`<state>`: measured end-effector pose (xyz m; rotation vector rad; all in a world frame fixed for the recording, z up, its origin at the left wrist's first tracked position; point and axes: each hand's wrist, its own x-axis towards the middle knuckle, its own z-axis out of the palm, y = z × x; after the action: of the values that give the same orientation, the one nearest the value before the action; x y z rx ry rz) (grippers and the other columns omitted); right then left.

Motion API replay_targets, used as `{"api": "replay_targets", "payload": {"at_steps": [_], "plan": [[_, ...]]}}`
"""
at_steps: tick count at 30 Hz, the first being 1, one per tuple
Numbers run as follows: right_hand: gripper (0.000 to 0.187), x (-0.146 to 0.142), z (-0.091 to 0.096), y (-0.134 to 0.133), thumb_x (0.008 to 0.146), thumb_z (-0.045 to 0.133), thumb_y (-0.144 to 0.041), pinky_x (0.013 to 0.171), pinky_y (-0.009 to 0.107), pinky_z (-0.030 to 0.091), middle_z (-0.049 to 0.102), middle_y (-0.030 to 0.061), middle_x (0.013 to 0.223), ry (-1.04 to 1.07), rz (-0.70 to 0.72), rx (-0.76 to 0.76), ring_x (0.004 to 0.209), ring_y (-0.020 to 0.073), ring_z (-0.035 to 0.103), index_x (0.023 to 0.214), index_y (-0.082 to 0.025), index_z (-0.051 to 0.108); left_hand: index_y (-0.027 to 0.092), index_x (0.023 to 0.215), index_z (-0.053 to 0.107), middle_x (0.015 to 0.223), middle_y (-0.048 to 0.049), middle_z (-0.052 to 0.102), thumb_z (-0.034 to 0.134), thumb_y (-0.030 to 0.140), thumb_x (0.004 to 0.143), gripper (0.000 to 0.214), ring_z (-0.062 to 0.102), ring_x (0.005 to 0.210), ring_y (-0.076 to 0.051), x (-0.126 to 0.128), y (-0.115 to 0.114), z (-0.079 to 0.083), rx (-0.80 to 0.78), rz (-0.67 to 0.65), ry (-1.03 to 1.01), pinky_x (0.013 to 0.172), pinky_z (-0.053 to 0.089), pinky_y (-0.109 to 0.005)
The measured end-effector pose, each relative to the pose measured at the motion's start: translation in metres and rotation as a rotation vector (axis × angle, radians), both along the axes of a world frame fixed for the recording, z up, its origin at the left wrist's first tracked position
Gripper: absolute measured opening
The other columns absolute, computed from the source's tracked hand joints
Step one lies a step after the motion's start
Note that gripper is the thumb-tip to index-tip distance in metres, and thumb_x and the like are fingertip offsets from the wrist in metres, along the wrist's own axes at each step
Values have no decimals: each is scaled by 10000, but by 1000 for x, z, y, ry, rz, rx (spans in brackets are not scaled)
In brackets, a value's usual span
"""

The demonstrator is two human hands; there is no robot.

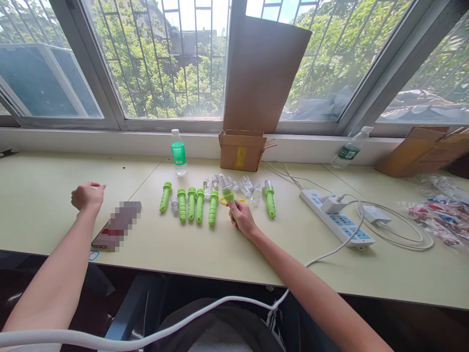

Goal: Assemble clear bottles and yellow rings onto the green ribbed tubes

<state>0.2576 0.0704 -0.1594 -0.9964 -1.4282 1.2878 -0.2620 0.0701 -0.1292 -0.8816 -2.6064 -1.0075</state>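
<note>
The right hand [242, 218] has its fingers closed around the lower end of a green ribbed plastic handle with a clear cap [227, 194], which lies on the pale surface [220, 244] at the right end of a row of similar green ribbed handles [191, 204]. The piece looks light, stiff and slightly grippy along its ribs, so the ribbed shaft seems the best place to hold it; the clear cap looks smoother and more fragile. Small clear plastic caps [246, 185] lie just behind. The left hand [87, 196] rests loosely curled and empty, well apart, near a dark flat phone [117, 226].
</note>
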Motion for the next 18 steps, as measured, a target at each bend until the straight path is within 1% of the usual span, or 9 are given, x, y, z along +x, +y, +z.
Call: {"api": "replay_targets", "payload": {"at_steps": [1, 3, 6, 8, 10, 12, 15, 17, 18], "plan": [[402, 0, 0, 0, 797, 519, -589, 293, 220, 260, 407, -75, 459, 0, 1, 1, 319, 78, 338, 835, -188, 527, 160, 897, 669, 716, -68, 650, 660, 351, 699, 276, 574, 905, -261, 1, 1, 0, -22, -5, 14, 794, 466, -415], [395, 0, 1, -1, 802, 520, -581, 292, 220, 257, 411, -73, 466, 1, 1, 2, 322, 78, 341, 836, -188, 526, 170, 961, 667, 693, -51, 639, 615, 292, 738, 260, 568, 888, -240, 5, 3, 1, -55, -32, -15, 798, 471, -400], [387, 0, 2, -1, 806, 521, -575, 296, 221, 258, 410, -74, 467, 7, 6, -1, 323, 77, 340, 836, -189, 524, 181, 999, 661, 657, -22, 619, 597, 157, 714, 294, 569, 835, -209, 11, 6, 1, -59, -74, -60, 779, 477, -357], [386, 0, 3, -2, 804, 525, -574, 300, 222, 263, 407, -75, 463, 10, 7, -3, 321, 76, 336, 834, -190, 523, 187, 967, 668, 703, -15, 633, 619, 129, 680, 296, 567, 831, -199, 16, 9, 2, -51, -81, -45, 779, 473, -340], [384, 0, 3, -2, 803, 528, -573, 302, 222, 264, 407, -76, 460, 13, 6, -1, 320, 76, 335, 832, -190, 521, 181, 939, 671, 743, -21, 644, 668, 185, 669, 269, 565, 843, -206, 21, 12, 4, -55, -99, -28, 791, 468, -348], [382, 0, 4, -2, 805, 527, -570, 302, 220, 263, 407, -77, 457, 13, 5, 1, 318, 76, 334, 832, -189, 520, 162, 952, 663, 750, -44, 639, 712, 317, 665, 331, 569, 842, -225, 27, 16, 7, -48, -97, -17, 785, 472, -378], [383, 0, 4, -2, 808, 522, -569, 301, 217, 262, 410, -77, 452, 9, 11, 3, 311, 73, 330, 834, -186, 520, 138, 991, 644, 777, -75, 639, 690, 427, 695, 417, 576, 868, -251, 36, 24, 9, -11, -108, 1, 780, 474, -418], [385, 0, 4, -2, 808, 520, -568, 298, 215, 256, 414, -77, 453, 9, 15, 2, 305, 70, 326, 836, -184, 521, 129, 1037, 618, 789, -86, 649, 656, 386, 735, 399, 580, 883, -265, 43, 31, 7, -22, -192, -19, 776, 468, -441], [387, 0, 3, -2, 807, 520, -569, 295, 213, 251, 415, -77, 453, 9, 16, -1, 301, 68, 324, 838, -183, 521, 116, 1072, 595, 800, -94, 652, 623, 326, 764, 374, 582, 885, -272, 48, 35, 7, -28, -271, -21, 773, 463, -458]]}}
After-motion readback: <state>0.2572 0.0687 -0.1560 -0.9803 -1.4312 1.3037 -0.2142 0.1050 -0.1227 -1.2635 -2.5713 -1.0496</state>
